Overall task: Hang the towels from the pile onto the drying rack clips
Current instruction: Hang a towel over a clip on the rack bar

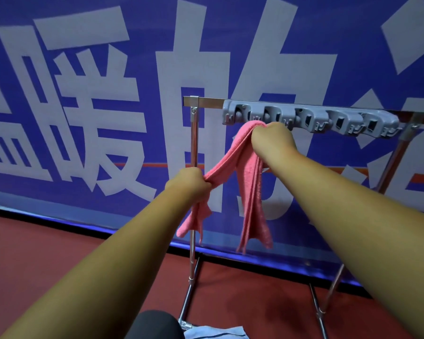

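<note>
A pink towel (250, 182), bunched into a rope, stretches between my two hands. My right hand (272, 138) grips its upper end and holds it up against the left part of the grey clip strip (311, 118) on the metal drying rack (194, 133). My left hand (189, 182) grips the towel lower down and to the left, with both loose ends hanging below. The strip carries several clips, and none of those in view holds a towel. A bit of light blue cloth (213, 332) shows at the bottom edge.
The rack stands on a red floor (47, 253) right in front of a blue banner wall (83, 94) with large white characters. Its metal legs (328, 294) spread out below. A dark rounded shape (154, 324) sits at the bottom edge.
</note>
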The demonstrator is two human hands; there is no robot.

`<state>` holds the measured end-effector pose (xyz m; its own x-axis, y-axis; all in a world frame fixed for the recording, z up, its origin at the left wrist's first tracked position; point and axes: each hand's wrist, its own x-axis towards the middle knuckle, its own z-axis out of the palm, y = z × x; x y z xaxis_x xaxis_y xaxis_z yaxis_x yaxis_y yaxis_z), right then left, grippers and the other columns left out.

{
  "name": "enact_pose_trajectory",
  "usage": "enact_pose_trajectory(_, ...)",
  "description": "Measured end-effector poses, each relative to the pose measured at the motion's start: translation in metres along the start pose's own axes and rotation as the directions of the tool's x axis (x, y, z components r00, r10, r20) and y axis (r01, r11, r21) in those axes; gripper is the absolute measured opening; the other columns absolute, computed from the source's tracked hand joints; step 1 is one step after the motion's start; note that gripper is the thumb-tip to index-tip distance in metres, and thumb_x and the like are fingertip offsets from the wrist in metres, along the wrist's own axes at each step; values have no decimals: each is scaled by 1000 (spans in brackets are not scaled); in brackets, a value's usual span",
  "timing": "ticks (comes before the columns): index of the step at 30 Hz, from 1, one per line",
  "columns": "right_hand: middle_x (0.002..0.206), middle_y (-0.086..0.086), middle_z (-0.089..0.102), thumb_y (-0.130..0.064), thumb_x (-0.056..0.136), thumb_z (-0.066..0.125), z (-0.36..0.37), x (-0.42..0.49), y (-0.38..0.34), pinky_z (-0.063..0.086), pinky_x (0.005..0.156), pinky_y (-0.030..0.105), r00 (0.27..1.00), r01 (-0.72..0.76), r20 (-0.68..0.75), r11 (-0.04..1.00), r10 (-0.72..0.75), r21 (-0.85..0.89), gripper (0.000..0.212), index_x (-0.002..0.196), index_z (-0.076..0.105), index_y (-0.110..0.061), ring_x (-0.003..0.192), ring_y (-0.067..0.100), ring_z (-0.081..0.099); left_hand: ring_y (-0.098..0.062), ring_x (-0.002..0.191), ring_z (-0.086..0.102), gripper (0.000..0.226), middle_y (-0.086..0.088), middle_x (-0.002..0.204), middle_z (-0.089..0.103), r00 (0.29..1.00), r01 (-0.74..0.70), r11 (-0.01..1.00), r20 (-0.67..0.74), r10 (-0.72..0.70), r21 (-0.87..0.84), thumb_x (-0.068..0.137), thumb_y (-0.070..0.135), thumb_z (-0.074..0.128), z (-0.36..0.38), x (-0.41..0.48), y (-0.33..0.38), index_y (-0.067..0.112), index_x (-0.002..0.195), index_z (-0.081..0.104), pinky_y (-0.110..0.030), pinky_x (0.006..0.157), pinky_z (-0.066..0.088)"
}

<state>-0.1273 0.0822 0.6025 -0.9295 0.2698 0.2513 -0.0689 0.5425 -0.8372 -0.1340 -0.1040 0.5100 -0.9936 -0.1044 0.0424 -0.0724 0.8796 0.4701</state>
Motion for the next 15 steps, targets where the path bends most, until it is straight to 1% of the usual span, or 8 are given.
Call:
enact_pose_trajectory(1,85,10,66,-14,92,43,1,1,-1,43,59,32,1000,10,11,1000,-10,-13,22,78,60,-15,69,28,59,-20,76,74,26,-3,87,76,998,-62,998,24,62,-15,90,40,64,1,1,6,18,101,73,-39,76,66)
enact_pose_trajectory(3,83,10,64,-15,93,44,4,3,-2,40,59,32,999,39,30,998,-37,-53,22,74,56,-16,69,29,57,-21,84,70,27,-5,96,72,985,-165,986,45,166,-33,91,40,63,3,1,23,18,106,67,-39,79,61)
enact_pose_trajectory(5,80,9,62,-17,95,45,5,5,-2,41,59,32,997,63,45,994,-59,-92,23,74,56,-16,68,29,57,-24,90,67,29,-5,101,70,971,-237,969,16,239,-73,88,39,65,3,2,39,18,109,61,-42,82,59)
enact_pose_trajectory(6,79,9,62,-17,96,46,5,7,-2,43,59,32,996,76,53,991,-70,-108,23,77,58,-14,68,28,57,-24,90,66,31,-5,101,68,967,-255,960,-16,255,-115,87,38,65,3,2,47,18,110,59,-42,81,59)
enact_pose_trajectory(8,79,9,62,-16,97,46,4,9,-4,47,58,33,994,98,72,983,-88,-153,21,85,63,-11,67,27,58,-23,87,65,28,-4,97,66,963,-267,944,-97,252,-195,88,36,64,0,3,61,18,107,56,-39,72,56)
enact_pose_trajectory(10,77,9,60,-13,96,47,3,10,-6,48,55,34,991,117,88,974,-101,-193,19,86,62,-10,65,28,57,-23,82,64,22,-4,94,65,959,-259,936,-180,219,-237,90,33,60,-3,6,69,17,104,56,-37,66,54)
enact_pose_trajectory(13,82,11,61,-10,93,47,1,13,-11,45,51,32,988,146,89,960,-129,-238,18,87,64,-7,67,30,59,-24,80,63,20,-5,93,63,950,-245,939,-253,183,-243,90,31,58,-9,10,75,16,104,55,-42,70,59)
enact_pose_trajectory(15,86,13,61,-11,94,47,0,15,-13,44,50,32,984,171,86,953,-154,-249,19,91,65,-6,67,29,59,-23,78,63,20,-4,91,62,943,-265,941,-260,207,-210,91,33,58,-11,12,76,17,102,55,-42,68,58)
